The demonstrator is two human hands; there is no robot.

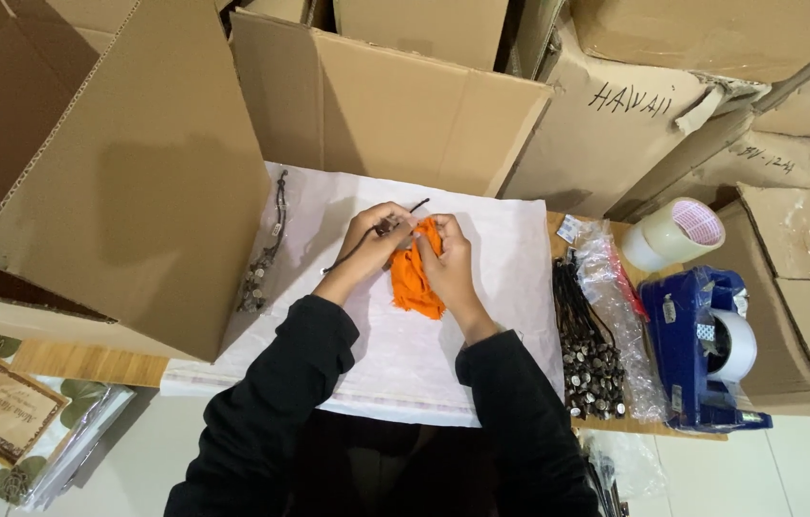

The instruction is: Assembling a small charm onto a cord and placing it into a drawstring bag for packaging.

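Fingers (403, 228) of both hands pinched a thin dark cord (371, 239) and a bunched orange cloth (412, 278) over a white sheet (510, 287) spread on the bench (89, 362). The left hand (376, 239) gripped the cord; the right hand (445, 258) clasped the cloth's top. A finished dark beaded string (266, 254) lay to the left, a heap of dark cords with metal beads (589, 345) to the right beside clear plastic bags (616, 287). A blue tape dispenser (697, 349) and a loose roll of tape (673, 233) stood near brown cardboard boxes (137, 172), contents unseen.
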